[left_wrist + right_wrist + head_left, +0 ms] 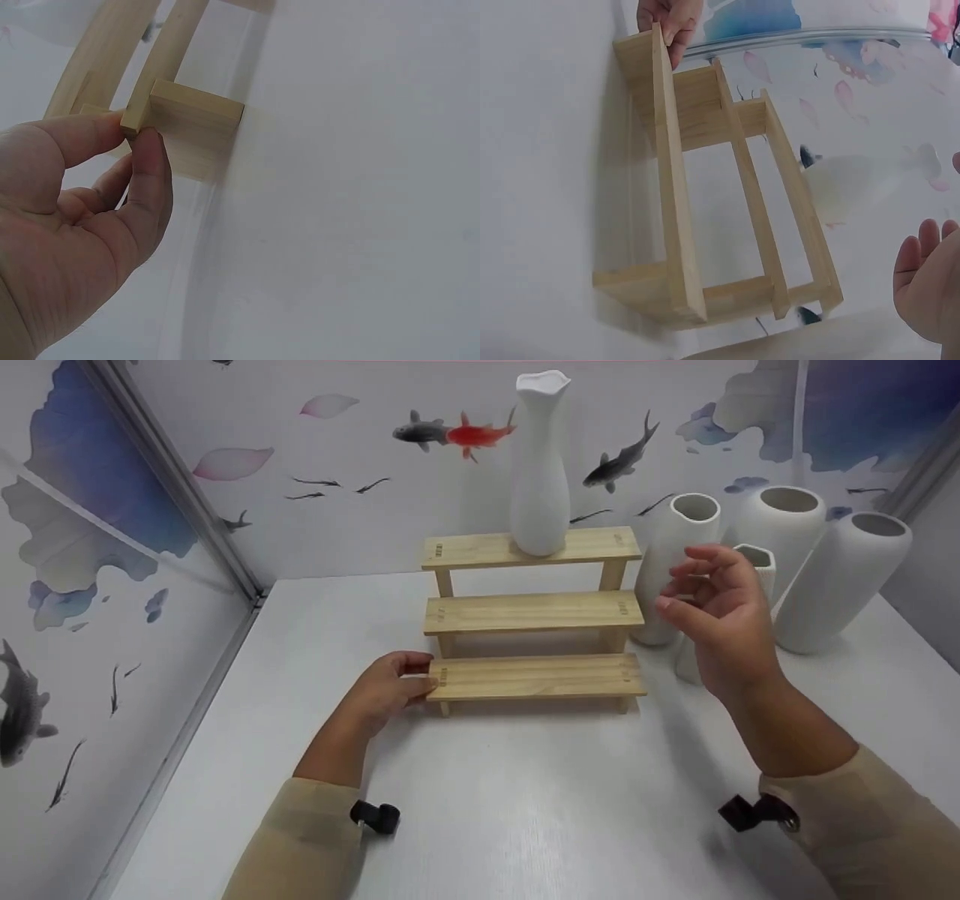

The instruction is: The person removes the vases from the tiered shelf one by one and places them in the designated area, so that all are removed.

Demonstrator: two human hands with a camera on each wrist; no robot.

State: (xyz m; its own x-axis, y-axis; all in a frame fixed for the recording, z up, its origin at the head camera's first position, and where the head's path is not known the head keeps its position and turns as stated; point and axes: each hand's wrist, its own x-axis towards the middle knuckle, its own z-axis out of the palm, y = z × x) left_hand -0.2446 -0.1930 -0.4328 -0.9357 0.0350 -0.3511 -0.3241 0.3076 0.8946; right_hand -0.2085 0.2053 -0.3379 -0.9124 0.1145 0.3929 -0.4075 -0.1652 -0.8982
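Note:
A three-step wooden stand [536, 679] sits on the white table, its steps rising toward the back wall. On its top step a tall white vase [540, 472] with a wavy rim stands upright, right of the middle. My left hand [382, 690] pinches the left end of the lowest step between thumb and fingers, as the left wrist view also shows. Raised in the air to the right of the stand, my right hand [724, 622] holds nothing, its fingers loosely bent. It partly hides a small white vase [688, 660] behind it.
Several white vases, among them a wide one [787, 529], a leaning-looking one [840, 585] and a slim one [660, 577], crowd the table right of the stand. Walls [337, 525] printed with fish and petals border the table [480, 795] at the back and left.

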